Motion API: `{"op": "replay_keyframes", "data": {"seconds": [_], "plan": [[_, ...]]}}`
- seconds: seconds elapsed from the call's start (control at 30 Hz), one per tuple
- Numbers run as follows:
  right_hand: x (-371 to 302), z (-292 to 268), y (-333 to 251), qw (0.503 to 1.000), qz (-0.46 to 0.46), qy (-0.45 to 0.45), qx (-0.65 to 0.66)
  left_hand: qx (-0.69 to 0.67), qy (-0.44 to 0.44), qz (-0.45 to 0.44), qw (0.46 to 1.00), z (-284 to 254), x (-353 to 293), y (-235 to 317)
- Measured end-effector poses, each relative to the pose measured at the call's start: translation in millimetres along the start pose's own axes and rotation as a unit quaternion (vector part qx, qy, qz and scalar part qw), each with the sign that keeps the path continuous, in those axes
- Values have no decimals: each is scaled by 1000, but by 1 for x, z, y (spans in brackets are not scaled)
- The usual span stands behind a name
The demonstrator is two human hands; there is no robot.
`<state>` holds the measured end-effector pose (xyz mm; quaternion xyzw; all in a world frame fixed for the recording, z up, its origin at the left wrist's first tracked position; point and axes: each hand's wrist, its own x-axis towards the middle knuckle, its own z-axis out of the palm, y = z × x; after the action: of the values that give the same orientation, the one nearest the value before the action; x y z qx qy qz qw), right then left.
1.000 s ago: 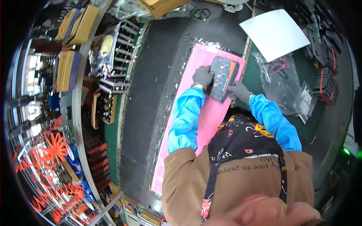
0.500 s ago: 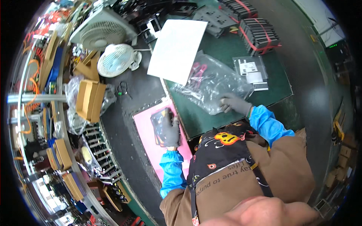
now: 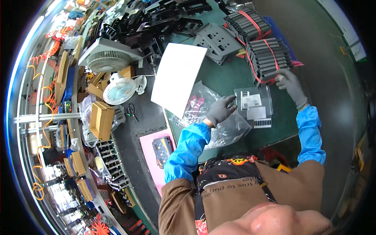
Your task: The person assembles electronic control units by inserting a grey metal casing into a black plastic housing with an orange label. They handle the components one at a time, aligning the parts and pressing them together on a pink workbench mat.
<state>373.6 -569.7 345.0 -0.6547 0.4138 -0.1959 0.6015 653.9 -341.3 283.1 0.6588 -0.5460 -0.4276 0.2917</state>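
Moved: left hand (image 3: 221, 111), from panel (image 3: 161, 150) to above clear bag (image 3: 225, 135), fingers parted; right hand (image 3: 290, 86), to strapped bundle (image 3: 261, 59) near green tabletop's (image 3: 223, 74) right edge, finger closure I cannot tell. Risk, I judge: bundle spilling over that edge, should its strap (image 3: 271, 55) slip.

Left hand (image 3: 221, 111) off panel (image 3: 160, 152), right (image 3: 291, 87) perhaps touching stack (image 3: 267, 59)

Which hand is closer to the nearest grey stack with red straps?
Right. The right hand is at the grey stack's near edge. The left hand is farther off, to the stack's left, over the clear bag.
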Motion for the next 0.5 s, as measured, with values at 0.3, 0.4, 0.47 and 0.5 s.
{"op": "replay_keyframes", "data": {"seconds": [0.3, 0.4, 0.47, 0.5], "plan": [[148, 168, 43, 975, 14, 74, 208, -375, 147, -322, 857, -89, 119, -85], [185, 190, 35, 965, -102, 233, 57, -382, 238, -246, 859, -128, 131, -95], [201, 193, 11, 915, -209, 315, -138, -375, 273, -245, 851, -148, 148, -106], [217, 195, -5, 888, -271, 342, -144, -378, 289, -254, 842, -153, 162, -101]]}}
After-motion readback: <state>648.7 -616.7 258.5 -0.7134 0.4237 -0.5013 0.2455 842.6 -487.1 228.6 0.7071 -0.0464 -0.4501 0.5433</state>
